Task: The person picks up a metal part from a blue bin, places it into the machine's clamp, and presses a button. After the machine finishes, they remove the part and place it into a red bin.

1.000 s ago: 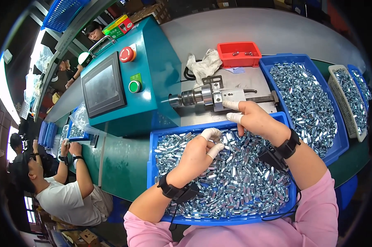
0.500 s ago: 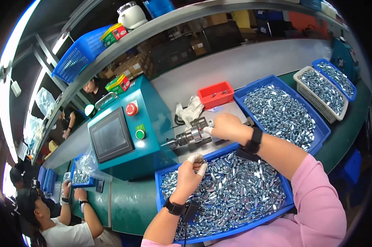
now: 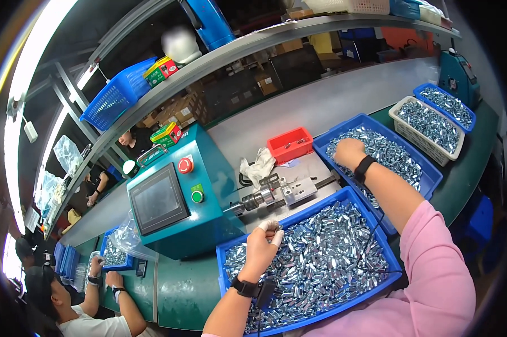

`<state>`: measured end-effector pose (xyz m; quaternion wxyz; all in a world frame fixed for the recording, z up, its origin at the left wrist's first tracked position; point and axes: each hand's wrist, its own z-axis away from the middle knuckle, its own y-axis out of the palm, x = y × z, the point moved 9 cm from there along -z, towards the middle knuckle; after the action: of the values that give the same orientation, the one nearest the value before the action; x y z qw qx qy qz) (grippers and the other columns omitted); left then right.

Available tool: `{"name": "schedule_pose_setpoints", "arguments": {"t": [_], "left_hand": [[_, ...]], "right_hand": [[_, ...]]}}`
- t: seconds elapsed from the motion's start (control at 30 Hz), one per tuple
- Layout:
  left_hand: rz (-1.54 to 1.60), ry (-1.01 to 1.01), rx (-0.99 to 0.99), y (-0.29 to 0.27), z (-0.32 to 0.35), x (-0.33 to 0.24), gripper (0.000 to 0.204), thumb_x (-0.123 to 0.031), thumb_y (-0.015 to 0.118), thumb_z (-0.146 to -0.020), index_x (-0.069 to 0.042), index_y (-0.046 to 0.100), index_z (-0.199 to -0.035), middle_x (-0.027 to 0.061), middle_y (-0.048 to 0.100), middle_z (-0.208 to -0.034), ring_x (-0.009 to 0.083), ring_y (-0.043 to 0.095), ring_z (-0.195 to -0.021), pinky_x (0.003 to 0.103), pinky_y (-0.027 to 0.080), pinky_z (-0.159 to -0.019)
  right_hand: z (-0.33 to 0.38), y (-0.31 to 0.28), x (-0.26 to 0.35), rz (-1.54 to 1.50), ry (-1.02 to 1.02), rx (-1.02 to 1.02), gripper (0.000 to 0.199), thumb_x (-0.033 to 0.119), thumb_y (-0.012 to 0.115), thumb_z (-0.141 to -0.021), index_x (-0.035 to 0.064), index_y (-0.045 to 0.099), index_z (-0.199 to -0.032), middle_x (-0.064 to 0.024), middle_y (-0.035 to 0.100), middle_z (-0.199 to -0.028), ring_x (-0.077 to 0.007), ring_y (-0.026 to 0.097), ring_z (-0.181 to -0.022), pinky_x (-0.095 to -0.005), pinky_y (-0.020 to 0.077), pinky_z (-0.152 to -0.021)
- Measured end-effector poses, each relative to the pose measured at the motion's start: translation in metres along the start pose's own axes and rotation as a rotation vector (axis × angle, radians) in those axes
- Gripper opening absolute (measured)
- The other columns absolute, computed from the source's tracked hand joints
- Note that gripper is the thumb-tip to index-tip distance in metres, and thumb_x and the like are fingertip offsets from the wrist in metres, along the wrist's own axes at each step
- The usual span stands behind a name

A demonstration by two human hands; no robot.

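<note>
My left hand (image 3: 263,241), white covers on its fingertips, pinches a small shiny metal sleeve (image 3: 280,227) above the left edge of the near blue tray. That near tray (image 3: 398,264) holds a heap of small silvery metal sleeves. My right hand (image 3: 350,153) is over the far blue tray (image 3: 436,178), down among similar metal pieces. Its fingers are curled and mostly hidden, so what they hold does not show. Between the hands stands a teal machine (image 3: 211,185) with a round metal chuck (image 3: 254,200) and a steel clamp block (image 3: 299,191).
A red tray (image 3: 290,147) and crumpled white gloves (image 3: 258,167) lie behind the chuck. Farther right are a cream basket (image 3: 430,147) and a small blue tray (image 3: 473,121), both full of metal pieces. A metal shelf (image 3: 253,48) crosses above. A co-worker (image 3: 68,303) sits at left.
My right hand has moved right, from the clamp block to the far blue tray. My left hand keeps its pinch in nearly the same place. The view has shifted slightly.
</note>
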<state>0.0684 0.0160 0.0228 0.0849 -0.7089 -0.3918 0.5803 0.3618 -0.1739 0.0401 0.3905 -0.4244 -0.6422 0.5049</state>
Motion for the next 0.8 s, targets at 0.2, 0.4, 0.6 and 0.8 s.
{"name": "schedule_pose_setpoints", "arguments": {"t": [0.2,0.4,0.6,0.8], "left_hand": [[-0.071,0.03,-0.027,-0.004,0.005,-0.002,0.021,-0.004,0.065,-0.08,0.0,0.062,-0.1,0.0104,0.065,-0.089,0.0154,0.063,-0.077,0.026,0.05,-0.068],[-0.383,0.244,-0.166,-0.009,0.005,-0.034,0.017,-0.006,0.065,-0.079,-0.008,0.065,-0.095,0.0068,0.064,-0.094,0.0219,0.056,-0.087,0.033,0.042,-0.082],[-0.625,0.383,-0.237,-0.01,-0.043,-0.081,0.017,-0.012,0.068,-0.075,-0.014,0.066,-0.093,0.0011,0.063,-0.088,0.0233,0.05,-0.095,0.035,0.034,-0.084],[-0.673,0.237,-0.159,0.013,-0.094,-0.047,0.018,-0.019,0.071,-0.074,-0.016,0.069,-0.091,0.002,0.063,-0.088,0.0236,0.049,-0.095,0.037,0.029,-0.085]], "right_hand": [[0.036,-0.046,0.042,-0.335,-0.005,0.031,0.043,0.046,0.06,-0.08,0.0037,0.07,-0.081,-0.0172,0.067,-0.084,-0.0328,0.065,-0.081,-0.0403,0.0514,-0.067],[0.075,-0.025,0.101,-0.852,-0.308,0.084,0.036,0.039,0.058,-0.082,0.0037,0.068,-0.082,-0.0178,0.065,-0.076,-0.0342,0.063,-0.073,-0.0419,0.0489,-0.066],[0.076,-0.031,0.091,-0.83,-0.377,-0.117,0.028,0.03,0.058,-0.084,0.0035,0.067,-0.086,-0.0168,0.064,-0.076,-0.0331,0.062,-0.073,-0.0416,0.048,-0.066],[0.074,-0.019,0.09,-0.843,-0.372,-0.151,0.024,0.026,0.059,-0.083,0.0039,0.065,-0.09,-0.0154,0.064,-0.08,-0.0325,0.062,-0.074,-0.0411,0.0481,-0.066]]}}
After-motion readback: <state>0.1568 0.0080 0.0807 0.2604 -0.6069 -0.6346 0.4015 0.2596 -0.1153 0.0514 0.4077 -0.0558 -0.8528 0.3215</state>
